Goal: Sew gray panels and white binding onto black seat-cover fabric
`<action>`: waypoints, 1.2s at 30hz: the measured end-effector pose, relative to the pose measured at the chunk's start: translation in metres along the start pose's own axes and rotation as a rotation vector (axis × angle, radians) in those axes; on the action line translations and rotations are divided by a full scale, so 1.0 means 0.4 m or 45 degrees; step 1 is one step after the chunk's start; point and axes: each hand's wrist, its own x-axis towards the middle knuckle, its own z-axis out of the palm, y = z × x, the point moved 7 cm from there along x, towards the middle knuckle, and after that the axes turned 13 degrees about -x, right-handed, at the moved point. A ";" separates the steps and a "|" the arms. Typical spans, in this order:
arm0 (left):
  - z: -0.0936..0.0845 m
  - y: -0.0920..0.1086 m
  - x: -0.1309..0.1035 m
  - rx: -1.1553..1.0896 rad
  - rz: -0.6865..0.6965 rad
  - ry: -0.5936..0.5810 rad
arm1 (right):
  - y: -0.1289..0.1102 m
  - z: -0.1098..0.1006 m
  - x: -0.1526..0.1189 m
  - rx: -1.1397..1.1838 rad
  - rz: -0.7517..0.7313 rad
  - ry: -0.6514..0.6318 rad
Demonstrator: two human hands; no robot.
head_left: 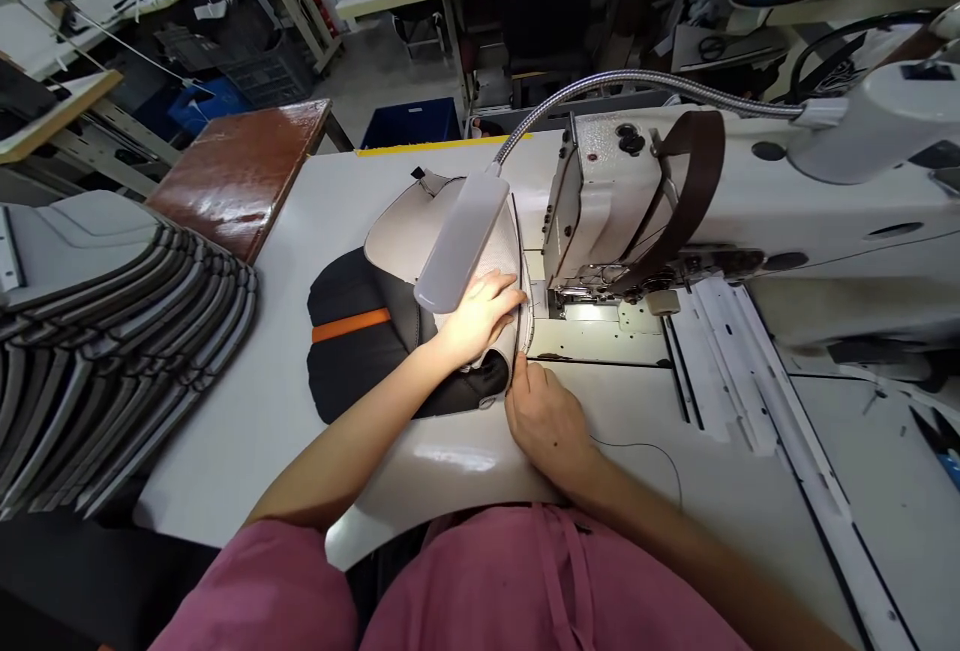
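Observation:
A sewn fabric piece [360,371], black with an orange stripe and pale grey mesh, lies on the white sewing table [270,411]. My left hand [480,319] rests on the pale part with its fingers stretched out, partly under a lamp head [463,243]. At the piece's near right edge, by the piping, my right hand [547,416] has its fingers closed on the fabric. Just right of the piece is the needle area of a white sewing machine [600,201]; the piped edge lies beside it, and I cannot tell if it reaches under the foot.
A tall stack of grey panels [150,331] stands at the left beside a brown board [240,156]. White metal rails [750,371] run across the table's right side. Snips [941,441] lie at the far right edge. A loose thread [660,451] trails near my right forearm.

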 end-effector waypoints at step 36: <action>0.035 0.026 0.013 -0.194 -0.301 0.148 | 0.200 0.093 0.080 1.491 0.668 -0.170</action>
